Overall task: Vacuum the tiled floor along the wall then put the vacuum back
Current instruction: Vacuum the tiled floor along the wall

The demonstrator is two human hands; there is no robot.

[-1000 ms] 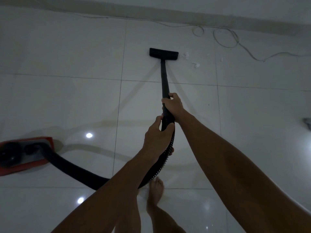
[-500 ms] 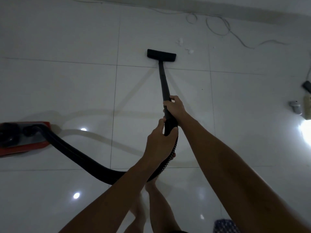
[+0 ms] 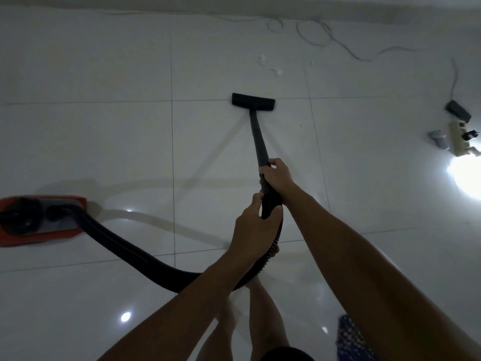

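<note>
Both hands on the black vacuum wand (image 3: 259, 142): right hand (image 3: 276, 175) higher up, fingers curled round the tube; left hand (image 3: 253, 230) just below, fingers wrapped round the handle where the ribbed hose (image 3: 130, 250) joins. Floor nozzle (image 3: 253, 102) flat on the white tiled floor (image 3: 104, 142), short of the wall (image 3: 364, 11). White scraps (image 3: 261, 59) beyond the nozzle. Red vacuum body (image 3: 39, 220) far left. Power strip (image 3: 460, 138) and loose cable (image 3: 338, 40) at right.

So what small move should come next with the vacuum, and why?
Probably push the floor nozzle forward and slightly right: white debris bits lie on the tile beyond it, nearer the wall. Both the left hand and the right hand grip the wand.
</note>
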